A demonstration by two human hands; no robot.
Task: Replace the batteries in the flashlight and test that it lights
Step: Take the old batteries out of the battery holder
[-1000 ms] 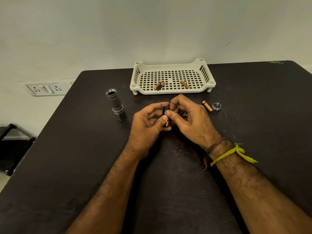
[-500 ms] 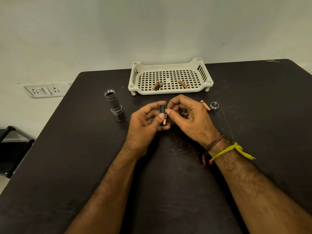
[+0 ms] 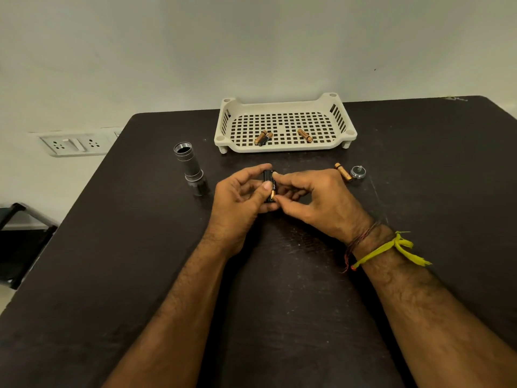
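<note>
My left hand (image 3: 240, 197) grips a black battery holder (image 3: 269, 186) at the middle of the dark table. My right hand (image 3: 316, 203) pinches a copper-and-black battery (image 3: 273, 191) that lies along the holder's side. The grey flashlight body (image 3: 190, 170) stands upright to the left, its threaded end open at the top. One loose battery (image 3: 343, 172) lies to the right, next to the round tail cap with a spring (image 3: 358, 172).
A cream perforated tray (image 3: 285, 147) sits at the table's far side with batteries (image 3: 263, 138) and another battery (image 3: 305, 135) in it. A wall socket plate (image 3: 72, 144) is beyond the table's left edge. A dark chair part (image 3: 16, 242) shows at far left.
Both hands have stayed at the table's middle, working the battery against the holder; the right fingers have shifted down along the battery. Nothing else on the table has moved.
</note>
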